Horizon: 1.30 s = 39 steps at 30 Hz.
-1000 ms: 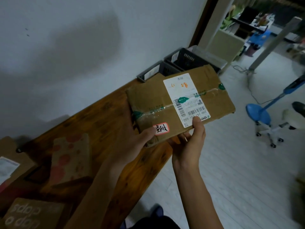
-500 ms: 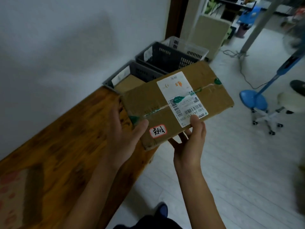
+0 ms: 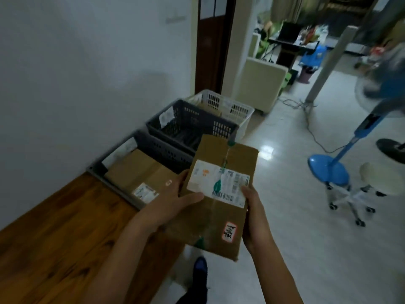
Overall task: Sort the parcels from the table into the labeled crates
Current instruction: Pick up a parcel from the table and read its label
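- The left hand [image 3: 173,202] and the right hand [image 3: 255,218] are both bare: no gloves, rings or plasters show on either.
- Both forearms are bare from the wrists to the lower edge of the head view; no sleeve, cuff, watch or band shows on them.
- The left forearm [image 3: 122,255] looks broader in the wide-angle view, the right forearm [image 3: 278,273] narrower and longer.
- Low in the view a dark trouser leg [image 3: 192,298] shows between the arms.
- Above it sits a dark shoe [image 3: 200,270] with a blue toe; its laces and sole are too blurred to tell.
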{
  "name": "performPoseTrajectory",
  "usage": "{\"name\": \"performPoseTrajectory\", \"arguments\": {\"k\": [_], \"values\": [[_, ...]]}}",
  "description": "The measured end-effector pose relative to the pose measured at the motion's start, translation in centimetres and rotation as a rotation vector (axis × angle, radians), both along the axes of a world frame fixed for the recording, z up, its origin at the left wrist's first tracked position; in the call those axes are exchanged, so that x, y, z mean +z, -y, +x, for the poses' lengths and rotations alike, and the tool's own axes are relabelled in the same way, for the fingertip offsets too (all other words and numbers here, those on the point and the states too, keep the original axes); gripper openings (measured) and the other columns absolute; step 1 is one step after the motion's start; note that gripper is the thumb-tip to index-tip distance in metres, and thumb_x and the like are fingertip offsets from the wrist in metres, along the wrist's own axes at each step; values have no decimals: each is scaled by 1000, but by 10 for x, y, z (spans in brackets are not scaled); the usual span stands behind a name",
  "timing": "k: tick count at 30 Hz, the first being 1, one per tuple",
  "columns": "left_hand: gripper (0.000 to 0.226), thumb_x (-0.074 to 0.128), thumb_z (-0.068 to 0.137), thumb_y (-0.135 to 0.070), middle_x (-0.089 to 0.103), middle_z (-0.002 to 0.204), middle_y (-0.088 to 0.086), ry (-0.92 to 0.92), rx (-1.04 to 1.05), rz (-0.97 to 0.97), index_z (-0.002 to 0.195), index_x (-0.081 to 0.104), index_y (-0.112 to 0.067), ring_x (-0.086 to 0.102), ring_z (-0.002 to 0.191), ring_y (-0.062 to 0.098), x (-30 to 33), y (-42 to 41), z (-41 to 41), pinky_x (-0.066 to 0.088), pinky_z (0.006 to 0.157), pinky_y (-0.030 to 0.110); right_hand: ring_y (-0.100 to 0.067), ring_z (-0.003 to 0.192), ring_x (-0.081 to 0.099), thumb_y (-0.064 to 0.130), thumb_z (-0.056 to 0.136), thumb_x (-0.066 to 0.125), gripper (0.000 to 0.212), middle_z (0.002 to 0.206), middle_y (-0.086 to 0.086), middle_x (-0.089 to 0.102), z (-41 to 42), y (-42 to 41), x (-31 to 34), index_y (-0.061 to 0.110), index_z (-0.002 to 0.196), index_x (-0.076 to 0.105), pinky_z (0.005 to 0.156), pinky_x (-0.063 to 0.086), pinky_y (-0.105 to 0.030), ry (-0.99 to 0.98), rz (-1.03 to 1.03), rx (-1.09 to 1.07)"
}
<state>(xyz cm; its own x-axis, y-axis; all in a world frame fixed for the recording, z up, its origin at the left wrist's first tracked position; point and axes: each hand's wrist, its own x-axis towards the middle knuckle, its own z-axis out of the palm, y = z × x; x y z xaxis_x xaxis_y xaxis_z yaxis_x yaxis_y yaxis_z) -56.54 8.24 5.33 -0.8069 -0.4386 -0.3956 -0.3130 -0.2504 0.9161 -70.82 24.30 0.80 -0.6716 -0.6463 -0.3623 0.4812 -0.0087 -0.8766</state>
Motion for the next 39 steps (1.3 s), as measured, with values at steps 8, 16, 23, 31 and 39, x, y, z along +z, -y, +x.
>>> {"name": "performPoseTrajectory", "arguments": {"k": [8, 16, 23, 31, 39], "values": [[69, 78, 81, -33, 72, 120, 10, -225, 311, 377, 141, 44, -32, 69, 108, 37, -60, 66, -174, 54, 94, 56, -38, 115, 67, 56, 76, 70, 74, 126, -16, 70, -196, 91, -4, 21, 139, 54, 103, 49, -61, -35, 106, 206], [47, 66, 84, -22, 75, 110, 8, -245, 551, 326, 129, 55, -27, 73, 99, 31, -56, 134, -312, 60, 73, 39, -32, 110, 71, 56, 78, 76, 73, 123, -7, 72, -336, 181, -15, 27, 139, 50, 98, 54, -58, -7, 263, 368], [40, 53, 99, -45, 64, 124, -14, 69, 717, 21, 138, 45, -40, 66, 108, 11, -77, 181, -393, 52, 82, 18, -27, 98, 75, 27, 95, 65, 40, 118, -8, 74, -441, 293, -43, 27, 134, 56, 75, 62, -40, 1, 256, 528], [74, 37, 103, -54, 0, 168, -3, 660, 623, -624, 161, 10, -16, 1, 155, 17, -117, 216, -477, 12, 126, 37, -32, 133, 47, 55, 83, 73, 92, 150, -9, 42, -474, 388, -56, 42, 158, 21, 113, 41, -48, -542, 402, 735], [75, 38, 101, -55, -13, 164, -17, 498, 603, -306, 160, -1, -32, -4, 152, 8, -161, 284, -477, 11, 125, 34, -41, 134, 40, 82, 67, 59, 110, 149, -17, 31, -465, 471, -100, 47, 154, 1, 110, 37, -61, -790, 580, 875]]}}
